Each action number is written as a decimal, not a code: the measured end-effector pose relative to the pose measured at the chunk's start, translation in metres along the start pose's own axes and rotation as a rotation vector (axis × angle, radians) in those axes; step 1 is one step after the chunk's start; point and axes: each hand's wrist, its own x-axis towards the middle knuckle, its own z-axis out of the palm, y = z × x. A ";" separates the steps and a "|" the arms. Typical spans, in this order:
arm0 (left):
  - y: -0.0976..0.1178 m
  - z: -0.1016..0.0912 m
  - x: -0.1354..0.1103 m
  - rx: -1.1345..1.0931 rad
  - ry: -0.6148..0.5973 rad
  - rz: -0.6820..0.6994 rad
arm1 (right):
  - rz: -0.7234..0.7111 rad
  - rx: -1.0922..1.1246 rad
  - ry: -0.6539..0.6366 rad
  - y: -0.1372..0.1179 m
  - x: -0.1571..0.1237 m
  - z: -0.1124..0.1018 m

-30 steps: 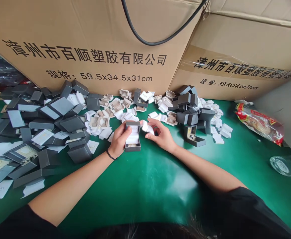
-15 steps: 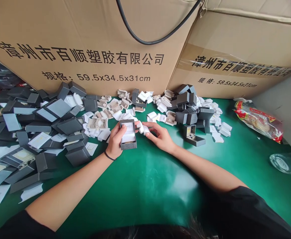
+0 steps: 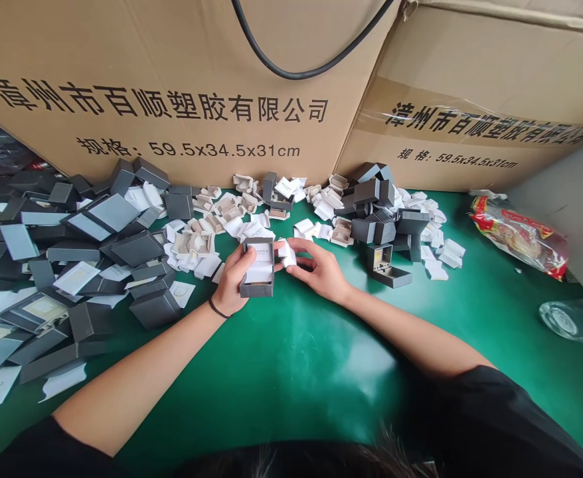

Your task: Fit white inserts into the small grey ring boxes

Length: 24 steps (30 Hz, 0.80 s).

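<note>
In the middle of the view, my left hand (image 3: pixel 234 282) grips an open dark grey jewelry box (image 3: pixel 257 290) with a white lining and print inside its lid. My left thumb presses on the lid's inner edge. Just right of the box, my right hand (image 3: pixel 321 269) pinches a small white padded insert (image 3: pixel 286 253) between thumb and fingers. Loose cream and white inserts (image 3: pixel 196 244) lie beyond my left hand. Another open grey box (image 3: pixel 390 269) stands to the right of my right hand.
Dark boxes and white cards (image 3: pixel 137 249) are heaped on the left of the green table (image 3: pixel 291 372). A smaller pile of boxes (image 3: pixel 376 199) stands back right. Large cartons (image 3: pixel 186 79) wall off the rear. A food packet (image 3: pixel 520 232) and a glass (image 3: pixel 573 320) lie far right.
My right hand has turned the white insert more upright beside the box. The box in my left hand has turned slightly, showing its lid print more squarely. The view has shifted a little.
</note>
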 end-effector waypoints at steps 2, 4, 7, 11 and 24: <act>0.000 0.001 0.000 -0.008 -0.008 -0.006 | -0.006 0.023 -0.001 0.000 0.000 0.000; 0.001 0.002 0.000 -0.021 -0.014 -0.009 | 0.001 0.041 0.000 0.000 0.000 0.000; 0.001 0.003 0.000 -0.011 -0.023 -0.003 | 0.015 0.073 0.012 0.001 0.000 0.001; 0.000 0.003 0.000 0.013 -0.020 0.017 | 0.025 0.117 0.026 0.002 0.000 0.003; -0.003 0.002 0.000 0.056 -0.020 0.007 | 0.096 0.225 0.016 -0.001 0.001 0.003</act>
